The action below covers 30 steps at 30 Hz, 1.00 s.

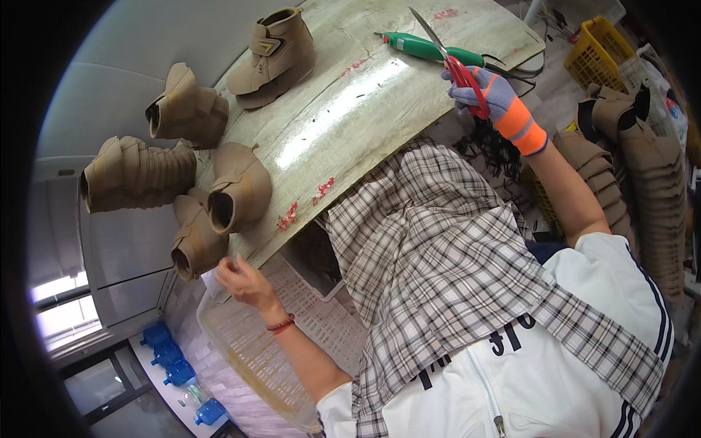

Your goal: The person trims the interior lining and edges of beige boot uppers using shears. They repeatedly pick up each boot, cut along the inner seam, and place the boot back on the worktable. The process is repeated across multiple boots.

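Red-handled scissors [458,71] sit with their handles in the folded fingers of the gloved right hand [498,96], blades crossing above the green tool [418,47] on the table [328,142], while the bare left hand [248,285] curls loosely, seemingly empty, beside a tan shoe upper [198,237].

A shoe upper [200,237] lies left of the scissors [458,71].

Red-handled scissors [454,67] — blades together, raised over the table [398,109]; tan shoe [198,237] — at its left end, opening outward.
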Motion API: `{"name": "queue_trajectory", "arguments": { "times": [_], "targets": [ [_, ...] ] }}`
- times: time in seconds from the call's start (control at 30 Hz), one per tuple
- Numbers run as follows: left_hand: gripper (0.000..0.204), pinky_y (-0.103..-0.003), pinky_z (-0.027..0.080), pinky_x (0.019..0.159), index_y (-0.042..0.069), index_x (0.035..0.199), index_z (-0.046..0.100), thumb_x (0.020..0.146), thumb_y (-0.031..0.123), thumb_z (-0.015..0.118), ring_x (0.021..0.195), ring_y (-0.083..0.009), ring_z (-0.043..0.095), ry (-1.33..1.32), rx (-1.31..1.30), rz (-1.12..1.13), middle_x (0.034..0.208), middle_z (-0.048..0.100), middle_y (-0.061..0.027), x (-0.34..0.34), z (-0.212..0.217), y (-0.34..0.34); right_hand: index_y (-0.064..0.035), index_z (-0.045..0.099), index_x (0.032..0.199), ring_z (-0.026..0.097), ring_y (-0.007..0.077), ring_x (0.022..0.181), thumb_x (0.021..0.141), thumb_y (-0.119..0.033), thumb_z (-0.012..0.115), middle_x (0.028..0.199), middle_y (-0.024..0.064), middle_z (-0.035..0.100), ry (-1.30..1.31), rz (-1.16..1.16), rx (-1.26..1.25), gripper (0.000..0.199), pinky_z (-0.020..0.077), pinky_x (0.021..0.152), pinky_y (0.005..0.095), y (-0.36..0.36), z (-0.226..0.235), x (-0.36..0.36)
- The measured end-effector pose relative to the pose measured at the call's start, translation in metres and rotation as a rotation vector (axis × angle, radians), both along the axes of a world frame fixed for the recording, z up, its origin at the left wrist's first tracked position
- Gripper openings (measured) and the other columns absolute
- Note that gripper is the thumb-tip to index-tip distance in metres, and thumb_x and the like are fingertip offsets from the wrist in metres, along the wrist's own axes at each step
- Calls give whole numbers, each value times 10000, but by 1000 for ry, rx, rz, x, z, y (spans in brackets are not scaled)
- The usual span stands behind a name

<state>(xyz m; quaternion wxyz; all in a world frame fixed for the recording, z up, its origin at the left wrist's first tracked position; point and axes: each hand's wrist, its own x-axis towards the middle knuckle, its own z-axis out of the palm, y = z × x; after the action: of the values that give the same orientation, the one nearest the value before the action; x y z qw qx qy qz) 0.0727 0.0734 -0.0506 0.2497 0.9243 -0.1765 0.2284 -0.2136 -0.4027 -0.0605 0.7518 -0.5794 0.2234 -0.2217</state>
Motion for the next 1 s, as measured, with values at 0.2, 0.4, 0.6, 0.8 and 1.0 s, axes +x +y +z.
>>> {"name": "queue_trajectory", "arguments": {
  "times": [0.2,0.4,0.6,0.8,1.0],
  "targets": [
    [379,-494,337,1110,85,1089,714,751,228,809,1386,-428,383,-116,499,-212,1429,497,-235,82,10,-26,-1,586,1249,648,123,775,883,-100,736,973,56,673,-32,22,38,407,565,673,269,1,-3,2],
    [450,-469,380,1079,-18,1172,638,855,266,780,1337,-347,469,163,-277,-337,1435,525,-163,124,58,-12,-39,575,1278,574,64,668,926,-213,715,885,-12,602,87,2,-16,418,501,591,236,13,-11,12],
    [446,-480,480,997,42,1335,561,970,283,647,1213,-312,583,685,-1473,-335,1321,623,-142,60,110,5,-36,562,1252,531,60,677,924,-244,711,819,-14,531,173,109,-154,416,467,597,220,30,-3,31],
    [444,-502,424,1064,24,1275,541,1015,384,543,1289,-345,499,1323,-1662,-179,1273,575,-203,-98,32,-11,14,521,1231,592,256,963,757,-142,841,1089,133,584,112,258,-960,592,501,832,343,86,53,40],
    [458,-478,395,1083,-9,987,599,1058,416,444,1330,-382,450,1410,-1613,-124,994,638,-163,-171,15,-19,-71,622,1061,598,316,960,728,-168,805,1025,107,633,180,627,-1307,392,504,851,390,101,42,45]
  ]
}}
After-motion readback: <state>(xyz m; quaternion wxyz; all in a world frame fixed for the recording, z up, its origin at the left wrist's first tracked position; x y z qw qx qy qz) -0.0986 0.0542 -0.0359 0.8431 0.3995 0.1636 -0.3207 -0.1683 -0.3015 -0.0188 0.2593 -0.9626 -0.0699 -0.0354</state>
